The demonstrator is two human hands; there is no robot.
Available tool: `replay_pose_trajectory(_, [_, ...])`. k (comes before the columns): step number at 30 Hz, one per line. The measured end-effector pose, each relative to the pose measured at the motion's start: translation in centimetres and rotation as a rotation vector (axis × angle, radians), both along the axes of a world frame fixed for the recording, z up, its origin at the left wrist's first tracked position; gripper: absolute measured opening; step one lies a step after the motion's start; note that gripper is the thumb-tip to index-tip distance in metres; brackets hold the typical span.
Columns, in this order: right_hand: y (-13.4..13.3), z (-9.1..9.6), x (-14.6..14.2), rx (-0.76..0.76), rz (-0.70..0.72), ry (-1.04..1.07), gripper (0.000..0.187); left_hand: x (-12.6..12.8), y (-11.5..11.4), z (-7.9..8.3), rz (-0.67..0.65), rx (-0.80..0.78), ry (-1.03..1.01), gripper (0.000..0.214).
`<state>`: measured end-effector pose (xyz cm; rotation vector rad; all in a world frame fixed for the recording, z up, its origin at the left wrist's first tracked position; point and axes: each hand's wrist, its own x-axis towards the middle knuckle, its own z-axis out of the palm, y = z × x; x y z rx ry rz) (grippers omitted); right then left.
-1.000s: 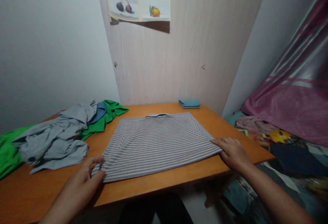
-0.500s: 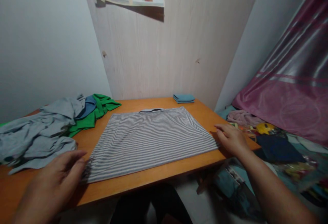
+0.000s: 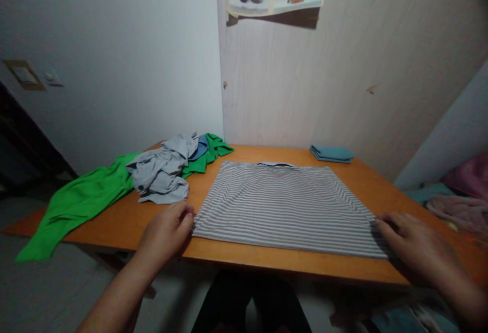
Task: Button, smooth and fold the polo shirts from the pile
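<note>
A grey-and-white striped shirt [image 3: 285,206] lies folded flat on the orange wooden table [image 3: 244,254]. My left hand [image 3: 165,231] is at the shirt's near left corner, fingers curled and pinching its edge. At the near right corner rests my right hand [image 3: 409,239], fingers closed over the cloth. Both forearms reach in from the bottom of the view.
A heap of grey, blue and green clothes [image 3: 168,173] lies at the table's left, and a green garment [image 3: 76,203] hangs over the left edge. A folded blue cloth [image 3: 331,153] sits at the back right by the wooden wall. Pink bedding [image 3: 463,206] shows at right.
The view has swung left, so the table and shirt appear further right. My left hand has closed on the shirt's near left corner; my right hand has come to the near right corner.
</note>
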<state>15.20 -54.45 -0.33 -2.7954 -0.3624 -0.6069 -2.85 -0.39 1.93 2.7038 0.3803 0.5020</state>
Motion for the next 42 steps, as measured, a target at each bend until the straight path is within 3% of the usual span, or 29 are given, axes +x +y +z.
replay_pose_trajectory(4, [3.8, 1.1, 0.0, 0.086, 0.083, 0.074, 0.036, 1.8, -1.1, 0.1, -0.159, -0.061, -0.065, 0.022])
replay_pose_trajectory(7, [7.3, 1.6, 0.2, 0.133, 0.159, 0.094, 0.037, 4.0, -1.4, 0.3, -0.208, -0.104, -0.075, 0.022])
replay_pose_trajectory(12, [11.6, 0.5, 0.5, -0.023, 0.187, 0.166, 0.040, 8.7, -0.2, 0.8, -0.226, -0.085, 0.026, 0.023])
replay_pose_trajectory(16, [12.7, -0.9, 0.3, -0.173, 0.125, 0.174, 0.036, 12.2, 0.4, 0.7, -0.178, -0.060, 0.092, 0.023])
replay_pose_trajectory(23, [12.4, -1.0, 0.0, -0.160, 0.133, 0.160, 0.037, 15.6, -0.3, 0.2, -0.093, -0.012, 0.202, 0.017])
replay_pose_trajectory(28, [12.5, -0.9, -0.2, -0.169, 0.103, 0.163, 0.038, 16.2, -0.7, 0.6, -0.074, 0.043, 0.170, 0.021])
replay_pose_trajectory(34, [12.4, -0.8, -0.3, -0.169, 0.106, 0.179, 0.040, 15.2, -0.4, 0.9, -0.102, 0.091, 0.147, 0.018])
replay_pose_trajectory(38, [12.3, -0.8, -0.3, -0.181, 0.094, 0.183, 0.040, 13.7, -0.5, 0.7, -0.167, 0.082, 0.110, 0.020])
replay_pose_trajectory(42, [12.1, -0.9, -0.2, -0.177, 0.103, 0.190, 0.041, 11.4, -0.4, 0.1, -0.318, 0.147, 0.073, 0.023])
